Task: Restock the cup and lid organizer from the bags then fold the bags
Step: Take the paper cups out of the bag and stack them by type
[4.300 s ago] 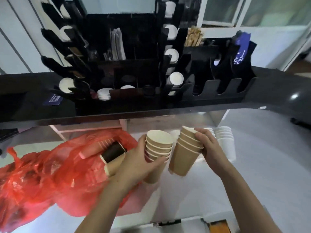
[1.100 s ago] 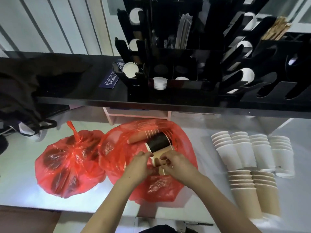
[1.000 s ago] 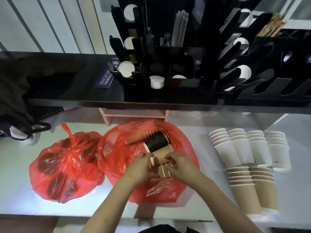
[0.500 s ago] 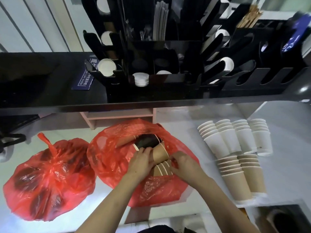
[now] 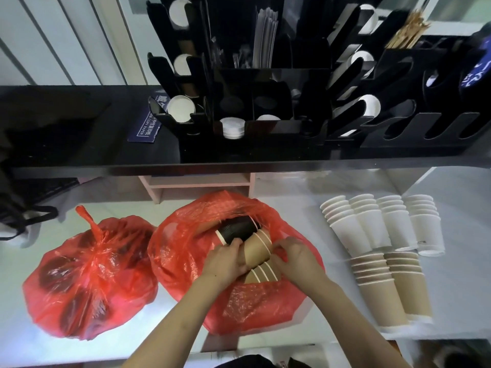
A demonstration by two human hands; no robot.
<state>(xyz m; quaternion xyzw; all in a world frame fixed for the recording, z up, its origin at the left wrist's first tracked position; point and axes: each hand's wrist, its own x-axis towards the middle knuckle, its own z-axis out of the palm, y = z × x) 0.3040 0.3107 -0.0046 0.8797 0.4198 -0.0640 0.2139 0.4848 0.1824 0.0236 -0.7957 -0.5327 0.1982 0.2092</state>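
Note:
An open red plastic bag (image 5: 186,251) lies on the white counter and holds stacks of cups on their sides. My left hand (image 5: 225,257) grips a brown cup stack (image 5: 256,251) inside the bag. My right hand (image 5: 295,254) curls round the same stack's rim end. A black cup stack (image 5: 236,229) lies just behind it, and another brown stack (image 5: 263,273) shows under my hands. A second red bag (image 5: 90,277), tied shut, sits to the left. The black cup and lid organizer (image 5: 265,102) stands on the black shelf above.
White cup stacks (image 5: 382,224) and brown cup stacks (image 5: 390,282) stand upside down on the counter at the right. White lids (image 5: 233,127) sit in the organizer. A blue card (image 5: 144,127) lies on the shelf. A dark bag (image 5: 16,197) hangs at the left edge.
Earlier I held two brown stacks in the air; those now stand at the right. Both hands have gone into the open bag and closed round another brown stack.

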